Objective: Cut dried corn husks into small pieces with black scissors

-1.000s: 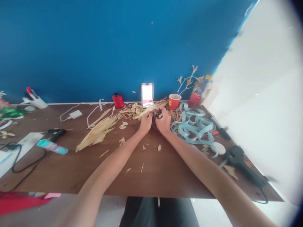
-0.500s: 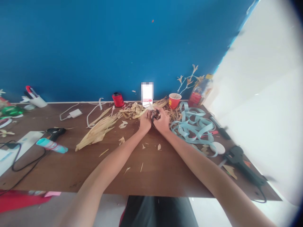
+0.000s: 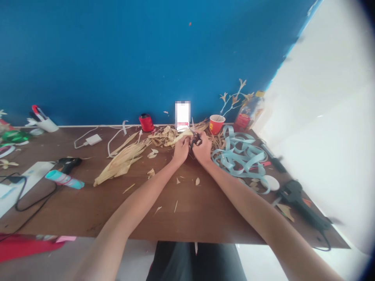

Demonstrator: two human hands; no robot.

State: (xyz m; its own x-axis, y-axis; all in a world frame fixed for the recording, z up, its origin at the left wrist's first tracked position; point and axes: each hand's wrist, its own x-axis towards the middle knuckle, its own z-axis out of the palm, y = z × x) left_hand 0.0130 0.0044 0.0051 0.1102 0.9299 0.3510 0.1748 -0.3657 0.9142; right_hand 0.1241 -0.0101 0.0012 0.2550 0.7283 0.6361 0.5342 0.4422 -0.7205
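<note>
My right hand (image 3: 203, 148) grips black-handled scissors (image 3: 194, 137), their blades apart and pointing up and away from me. Close beside it, my left hand (image 3: 181, 150) is closed, its fingers pinching a pale strip of dried husk (image 3: 185, 134) near the blades. Exactly where the strip meets the blades is too small to make out. Behind the hands lies a heap of dry husk scraps (image 3: 166, 135). To the left, a larger bundle of husks (image 3: 124, 162) rests on the table.
A lit phone (image 3: 183, 114) leans against the blue wall. Nearby stand a red cup (image 3: 216, 125) with a husk-flower stem, a red cylinder (image 3: 146, 123) and a bottle (image 3: 246, 115). Blue ribbon (image 3: 234, 158) and a glue gun (image 3: 301, 205) lie right; another glue gun (image 3: 68, 165) lies left.
The scissor blades have spread apart, and my right hand has shifted slightly right. A small pale scrap now shows in front of my dark trousers below the table edge.
</note>
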